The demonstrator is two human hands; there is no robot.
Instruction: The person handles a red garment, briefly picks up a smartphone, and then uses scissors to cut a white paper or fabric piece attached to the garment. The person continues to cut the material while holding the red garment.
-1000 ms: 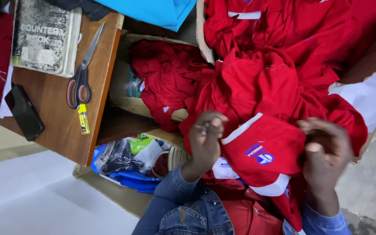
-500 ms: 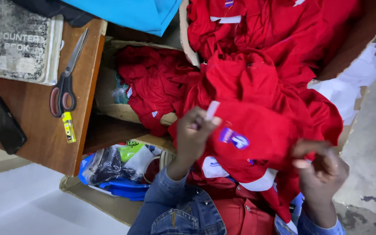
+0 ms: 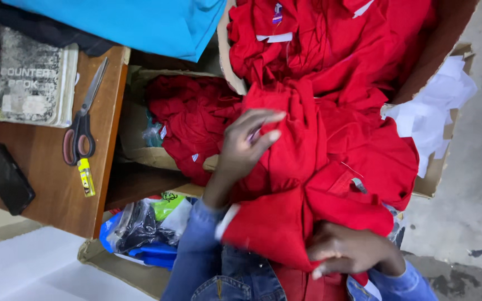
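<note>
Red cotton work garment, folded into a soft bundle, lies across the person's lap, and both hands are on it. Right hand clamps the near lower edge of the bundle, fingers curled round the cloth and thumb on top. Left hand rests higher up, fingers spread and lightly bent against a ridge of the same red cloth; I cannot tell whether it pinches anything. Beyond both hands, a brown cardboard box holds a heap of more red garments. Well off to the left of the left hand, steel scissors with dark handles lie on a brown wooden table, beside a grey speckled notebook.
</note>
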